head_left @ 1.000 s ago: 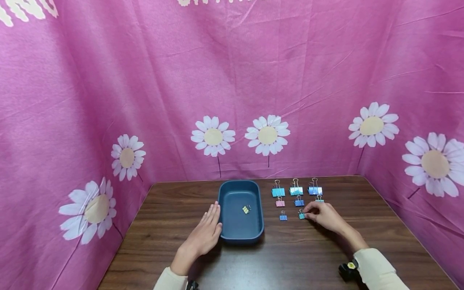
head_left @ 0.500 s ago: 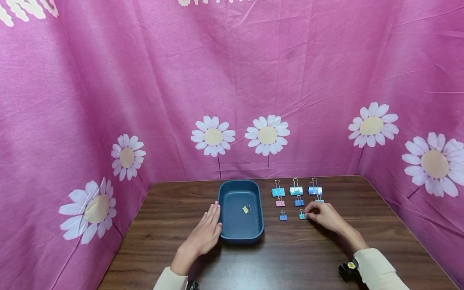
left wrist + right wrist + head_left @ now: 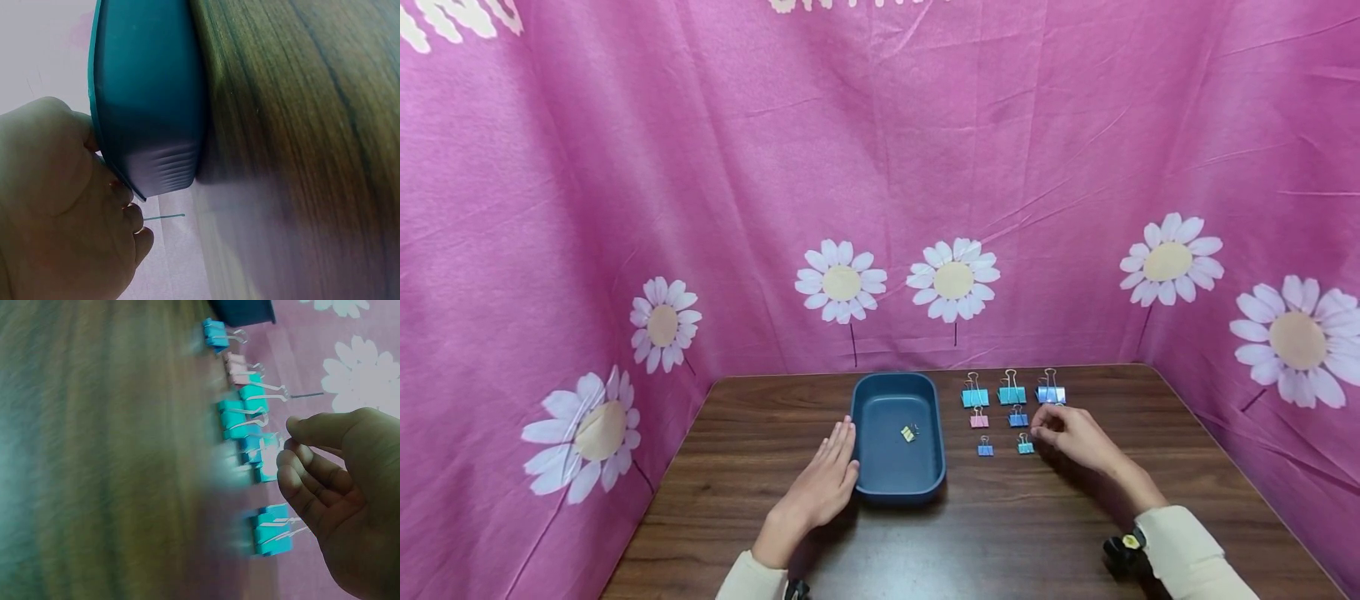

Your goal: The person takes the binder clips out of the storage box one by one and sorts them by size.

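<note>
My left hand (image 3: 820,483) lies with straight fingers along the left side of a dark blue tray (image 3: 860,467); its fingers touch the tray's rim in the left wrist view. Inside the tray is a small yellow binder clip (image 3: 908,433). My right hand (image 3: 1078,437) hovers just right of a small teal binder clip (image 3: 1026,447), fingers loosely bent. A gap shows between thumb and fingertips in the right wrist view, with nothing held. Left of that clip stands a small blue binder clip (image 3: 985,450). My right hand mostly hides another clip behind it in the head view.
Behind stand a pink binder clip (image 3: 979,421) and a medium blue binder clip (image 3: 1018,420). Three large binder clips line the back: two teal, one (image 3: 975,397) at left, and a shiny blue one (image 3: 1050,394). A pink flowered cloth (image 3: 895,167) surrounds the wooden table (image 3: 925,558).
My right hand has let go of the small teal binder clip and risen slightly away, now covering the clip behind. The teal clip stands on the table. My left hand has stayed put.
</note>
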Demonstrator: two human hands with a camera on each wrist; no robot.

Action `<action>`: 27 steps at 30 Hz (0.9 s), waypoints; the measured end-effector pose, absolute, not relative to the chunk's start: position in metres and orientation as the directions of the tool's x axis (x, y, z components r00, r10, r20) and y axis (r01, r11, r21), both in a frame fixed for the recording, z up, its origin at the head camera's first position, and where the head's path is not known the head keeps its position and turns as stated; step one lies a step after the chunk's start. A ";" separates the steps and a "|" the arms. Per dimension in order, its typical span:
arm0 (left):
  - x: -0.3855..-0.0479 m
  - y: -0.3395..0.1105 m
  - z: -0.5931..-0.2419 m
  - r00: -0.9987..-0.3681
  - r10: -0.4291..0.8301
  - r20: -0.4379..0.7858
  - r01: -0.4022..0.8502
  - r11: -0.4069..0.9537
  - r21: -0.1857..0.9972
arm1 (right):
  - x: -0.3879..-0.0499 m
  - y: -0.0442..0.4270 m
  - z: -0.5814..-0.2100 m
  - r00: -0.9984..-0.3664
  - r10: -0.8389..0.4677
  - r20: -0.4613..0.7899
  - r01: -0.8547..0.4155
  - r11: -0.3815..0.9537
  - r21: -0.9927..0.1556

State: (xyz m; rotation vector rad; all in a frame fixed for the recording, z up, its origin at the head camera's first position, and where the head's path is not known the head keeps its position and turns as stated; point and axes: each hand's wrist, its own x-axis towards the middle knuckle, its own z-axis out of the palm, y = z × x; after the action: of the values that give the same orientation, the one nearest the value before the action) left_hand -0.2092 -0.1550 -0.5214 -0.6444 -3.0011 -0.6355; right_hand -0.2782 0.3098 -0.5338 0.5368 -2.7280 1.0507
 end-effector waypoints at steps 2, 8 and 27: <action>-0.209 -0.155 -0.522 -0.916 0.391 0.090 0.394 0.834 0.387 | -0.281 0.308 -0.529 -0.914 -0.280 0.295 -0.405 0.695 -0.594; -0.209 -0.154 -0.519 -0.913 0.399 0.086 0.397 0.822 0.407 | -0.291 0.297 -0.511 -0.894 -0.320 0.313 -0.447 0.683 -0.578; -0.209 -0.155 -0.517 -0.916 0.396 0.071 0.390 0.830 0.399 | -0.320 0.226 -0.461 -0.815 -0.503 0.287 -0.570 0.610 -0.550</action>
State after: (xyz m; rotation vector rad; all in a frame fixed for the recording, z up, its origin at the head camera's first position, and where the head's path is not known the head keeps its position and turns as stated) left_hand -0.2085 -0.1546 -0.5171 -0.6478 -3.0196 -0.6529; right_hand -0.3203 0.2260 -0.4614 0.9117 -2.7252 0.9861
